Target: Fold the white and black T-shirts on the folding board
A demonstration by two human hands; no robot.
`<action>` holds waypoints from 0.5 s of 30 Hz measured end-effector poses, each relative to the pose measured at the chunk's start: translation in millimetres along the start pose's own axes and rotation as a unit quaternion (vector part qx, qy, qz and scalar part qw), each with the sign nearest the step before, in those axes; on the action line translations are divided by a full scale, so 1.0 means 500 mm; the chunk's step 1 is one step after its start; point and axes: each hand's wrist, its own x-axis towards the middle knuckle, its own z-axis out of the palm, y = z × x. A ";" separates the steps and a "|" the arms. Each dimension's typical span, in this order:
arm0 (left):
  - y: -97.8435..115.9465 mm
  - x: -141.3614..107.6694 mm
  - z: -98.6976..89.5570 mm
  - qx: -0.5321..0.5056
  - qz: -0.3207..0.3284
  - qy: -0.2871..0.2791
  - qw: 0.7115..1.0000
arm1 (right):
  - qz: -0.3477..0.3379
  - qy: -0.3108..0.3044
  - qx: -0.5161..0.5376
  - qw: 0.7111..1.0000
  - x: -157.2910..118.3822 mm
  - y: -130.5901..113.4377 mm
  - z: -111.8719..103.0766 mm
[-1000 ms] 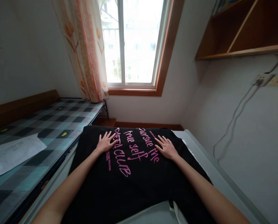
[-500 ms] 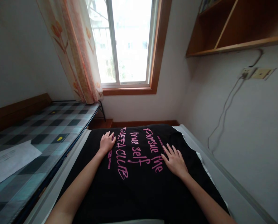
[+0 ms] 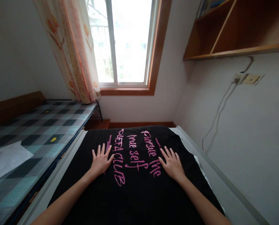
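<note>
A black cloth garment [image 3: 134, 200] with pink lettering lies spread over a white surface [image 3: 59, 168]. My left hand [image 3: 100, 161] rests flat on its left part, fingers spread, beside the "RAEFA CLUB" lettering. On the right part, my right hand [image 3: 172, 164] lies flat with its fingers apart, next to the words "pursue the". Neither hand grips anything. Along the right side of the garment a thin white edge shows.
To the left is a bed with a checked cover [image 3: 59, 122] and a sheet of paper [image 3: 8, 159] on it. A curtain [image 3: 76, 62] hangs beside the window. A wooden shelf [image 3: 235, 51] and a socket with a cord [image 3: 239, 78] are on the right wall.
My left hand has moved left and nearer to me over the garment, and its fingers are spread wider. My right hand has stayed near the same lettering. The view has shifted slightly.
</note>
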 end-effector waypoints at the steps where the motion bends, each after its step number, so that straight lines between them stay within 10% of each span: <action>1: -0.002 0.008 0.000 0.001 0.000 -0.003 1.000 | -0.002 0.000 0.001 1.000 0.009 0.000 0.001; 15: -0.048 0.250 -0.010 -0.033 -0.028 0.019 0.999 | 0.019 -0.035 0.027 0.999 0.263 -0.056 0.018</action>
